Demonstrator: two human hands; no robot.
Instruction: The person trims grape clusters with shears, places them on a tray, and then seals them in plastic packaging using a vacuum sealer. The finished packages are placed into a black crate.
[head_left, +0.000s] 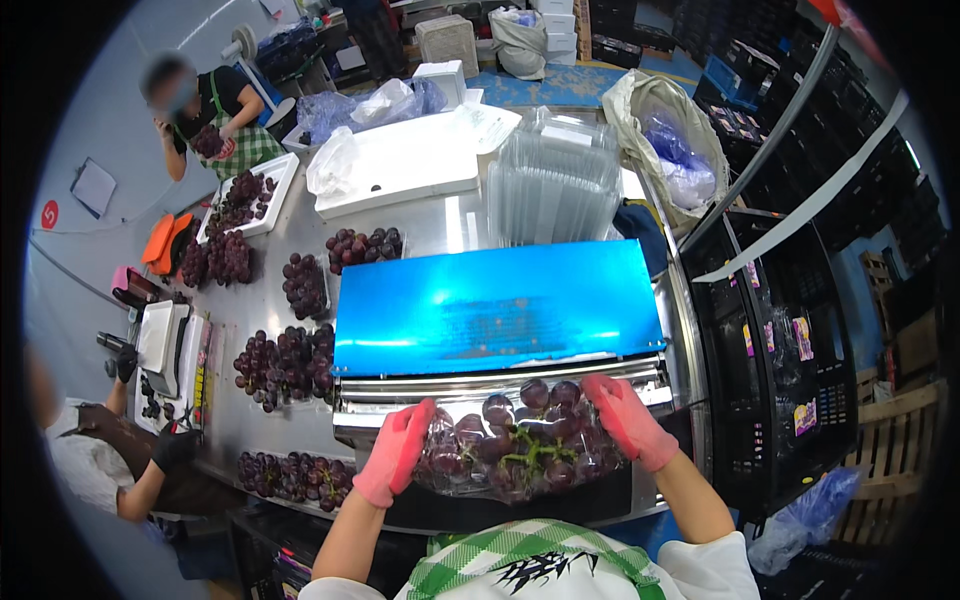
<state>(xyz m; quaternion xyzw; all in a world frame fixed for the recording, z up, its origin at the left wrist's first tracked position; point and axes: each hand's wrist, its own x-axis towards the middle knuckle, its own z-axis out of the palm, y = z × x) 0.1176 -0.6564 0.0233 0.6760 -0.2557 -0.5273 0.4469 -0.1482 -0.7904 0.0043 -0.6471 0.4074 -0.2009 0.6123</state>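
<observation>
A pack of dark red grapes (536, 450) with green stems lies under shiny clear film right before me. My left hand (394, 454), in a pink glove, grips its left end. At the right end my right hand (628, 421), gloved the same way, holds the film and the pack's edge. Just beyond both hands stands a film-wrapping machine with a blue metal cover (495, 307) and a silvery front rail (502, 390). Any tray beneath the grapes is hidden by the fruit and film.
More grape packs (289, 367) sit left of the machine on the steel table (262, 300). Clear plastic containers (555, 180) are stacked behind it, beside a white foam tray (397, 169). Black crates (780, 360) stand at right. Two co-workers occupy the left side; one black-gloved hand (176, 448) holds scissors.
</observation>
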